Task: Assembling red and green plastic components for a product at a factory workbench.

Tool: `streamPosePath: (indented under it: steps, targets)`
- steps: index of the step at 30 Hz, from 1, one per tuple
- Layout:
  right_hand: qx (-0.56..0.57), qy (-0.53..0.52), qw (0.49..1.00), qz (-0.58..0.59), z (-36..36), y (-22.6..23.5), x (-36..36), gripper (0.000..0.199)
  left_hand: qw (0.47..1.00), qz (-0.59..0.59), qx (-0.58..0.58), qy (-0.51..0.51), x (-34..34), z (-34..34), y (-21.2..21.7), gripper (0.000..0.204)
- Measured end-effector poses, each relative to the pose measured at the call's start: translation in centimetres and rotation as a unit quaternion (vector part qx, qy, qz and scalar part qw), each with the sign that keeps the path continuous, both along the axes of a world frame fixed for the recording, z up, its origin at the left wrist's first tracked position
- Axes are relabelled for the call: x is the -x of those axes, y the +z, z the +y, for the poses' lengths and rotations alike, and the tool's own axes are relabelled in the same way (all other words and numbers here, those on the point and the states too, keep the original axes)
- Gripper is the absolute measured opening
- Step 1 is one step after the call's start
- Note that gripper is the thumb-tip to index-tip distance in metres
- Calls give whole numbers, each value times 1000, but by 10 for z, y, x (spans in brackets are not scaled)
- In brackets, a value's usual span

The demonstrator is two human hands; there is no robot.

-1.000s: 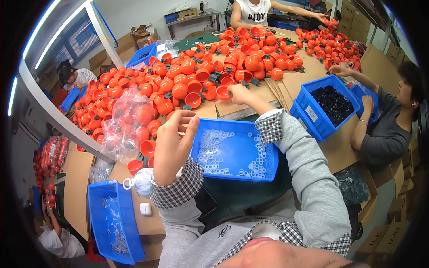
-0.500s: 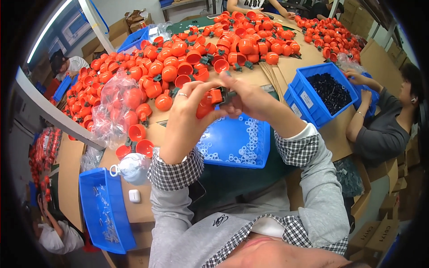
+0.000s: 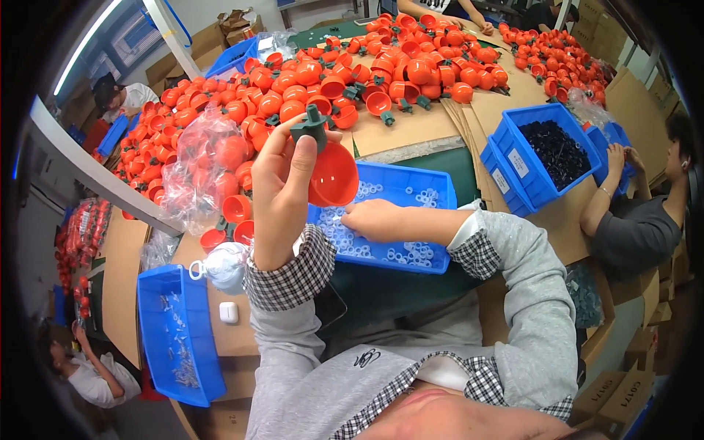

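My left hand (image 3: pixel 281 202) is raised above the table and grips an orange-red plastic cup (image 3: pixel 336 177). A dark green threaded fitting (image 3: pixel 311 129) sits on the cup, pointing up, with my thumb against it. The cup's hollow side shows. Lower and to the right, my right hand (image 3: pixel 378 221) reaches into a blue tray (image 3: pixel 444 220) of small white rings (image 3: pixel 412 253). Its fingers are bent together down among the rings, and their tips are partly hidden. Whether a ring is between them I cannot make out.
A large heap of orange-red cups (image 3: pixel 293 94) spreads across the far table. Bagged cups (image 3: pixel 209 165) lie left. A blue bin (image 3: pixel 541 183) of black parts stands right, near a seated person (image 3: pixel 638 231). Another blue bin (image 3: pixel 199 345), a round pouch (image 3: pixel 226 265) and a white case (image 3: pixel 229 312) are near left.
My hands were together around the cup and fitting; now they are apart. The left hand has turned the cup fitting-up, while the right hand has let go and moved down into the tray.
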State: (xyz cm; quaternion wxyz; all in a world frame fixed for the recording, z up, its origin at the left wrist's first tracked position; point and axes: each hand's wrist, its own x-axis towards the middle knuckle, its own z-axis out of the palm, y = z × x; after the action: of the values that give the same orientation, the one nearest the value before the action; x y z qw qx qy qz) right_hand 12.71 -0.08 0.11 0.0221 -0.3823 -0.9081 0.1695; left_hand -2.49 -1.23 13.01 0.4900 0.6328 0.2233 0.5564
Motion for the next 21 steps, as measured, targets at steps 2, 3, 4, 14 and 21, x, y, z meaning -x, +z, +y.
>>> streamPosePath:
  steps: [2,3,4,14,21]
  targets:
    - [-3,-3,1000,-22,3,-6,-1,16,1000,-7,16,-4,1,0,-1,32]
    - [4,-3,1000,-13,2,-4,-4,14,999,-16,35,-9,0,1,-2,32]
    - [12,-4,1000,-5,1,-1,-7,12,999,-18,43,4,-2,1,-3,31]
    - [135,-164,756,619,-20,116,-50,12,998,22,40,51,-11,10,-15,30]
    - [135,-130,738,649,-25,114,-46,15,976,159,-95,114,-34,4,-25,29]
